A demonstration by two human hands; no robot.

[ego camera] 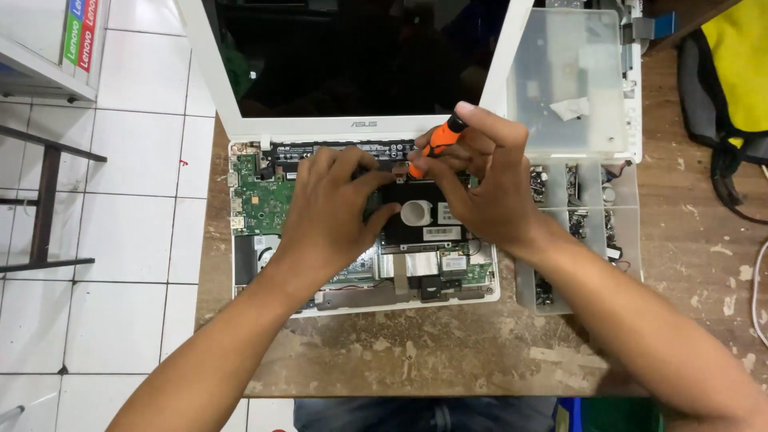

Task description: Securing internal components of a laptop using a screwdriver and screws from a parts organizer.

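Observation:
A white laptop (240, 120) lies open on the wooden table with its top cover off, so the green circuit board (264, 200) and a black drive (428, 220) show. My right hand (480, 188) grips an orange-and-black screwdriver (436, 142), its tip pointing down near the hinge at the top of the base. My left hand (332, 212) rests on the laptop's insides beside the tip, fingertips pinching near a small part; whether anything is between them is hidden.
A clear plastic parts box (576, 80) with its lid up stands right of the laptop, its compartments holding several small parts. A yellow-and-black bag (736, 72) lies at the far right. The table's left edge (210, 264) drops to a white tiled floor.

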